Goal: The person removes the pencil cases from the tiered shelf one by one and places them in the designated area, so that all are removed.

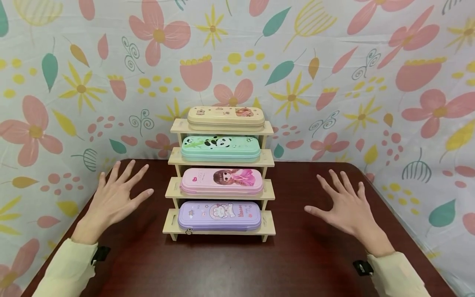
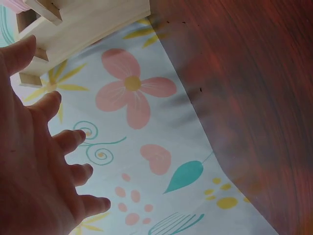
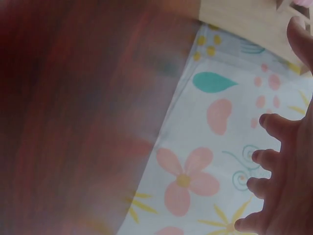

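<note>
A stepped wooden rack [image 1: 170, 222] stands in the middle of the table with one pencil case on each tier. From the top down come a cream case [image 1: 224, 117], a mint green panda case [image 1: 220, 148], a pink case [image 1: 200, 180] with a girl on it, and a purple case [image 1: 200, 216] with a rabbit. My left hand [image 1: 115, 202] is spread to the left of the rack, holding nothing. On the rack's other side, my right hand [image 1: 346, 208] is spread too, apart from everything. Each wrist view shows the fingers stretched out beside the rack's wooden side.
The dark reddish table [image 1: 222, 264] has rounded far corners. A white cloth [image 1: 297, 82] printed with flowers hangs behind it and along both sides. Black straps [image 1: 100, 253] show at the cuffs of the pale sleeves [image 1: 67, 268].
</note>
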Available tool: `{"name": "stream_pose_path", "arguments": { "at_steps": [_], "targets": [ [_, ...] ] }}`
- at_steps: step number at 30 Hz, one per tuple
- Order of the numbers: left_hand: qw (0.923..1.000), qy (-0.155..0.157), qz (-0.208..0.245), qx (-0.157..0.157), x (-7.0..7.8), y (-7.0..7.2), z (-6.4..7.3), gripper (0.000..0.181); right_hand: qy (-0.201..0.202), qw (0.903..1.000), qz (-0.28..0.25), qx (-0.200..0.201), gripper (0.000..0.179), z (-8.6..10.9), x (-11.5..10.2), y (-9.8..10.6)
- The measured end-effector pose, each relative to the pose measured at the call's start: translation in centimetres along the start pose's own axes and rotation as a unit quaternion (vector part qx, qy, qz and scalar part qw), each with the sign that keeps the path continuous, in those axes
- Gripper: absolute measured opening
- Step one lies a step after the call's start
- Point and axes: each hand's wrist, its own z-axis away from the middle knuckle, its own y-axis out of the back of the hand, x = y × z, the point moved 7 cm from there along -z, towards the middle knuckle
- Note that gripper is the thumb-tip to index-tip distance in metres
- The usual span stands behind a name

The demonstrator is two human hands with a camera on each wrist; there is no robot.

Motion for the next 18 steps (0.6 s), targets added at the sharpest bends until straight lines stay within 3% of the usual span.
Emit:
{"name": "stream_pose_path", "arguments": {
  "at_steps": [9, 18],
  "targets": [
    [0.9997, -0.013, 0.014, 0.013, 1.0, 0.6, 0.2, 0.079, 0.023, 0.9995, -0.021, 0.01, 0.106, 0.9, -2.8, -0.2],
    [0.9968, -0.018, 0.078, -0.002, 2.9, 0.2, -0.6, 0.085, 0.051, 0.9936, -0.091, 0.044, 0.102, 1.8, -7.4, 0.2]
  ]
}}
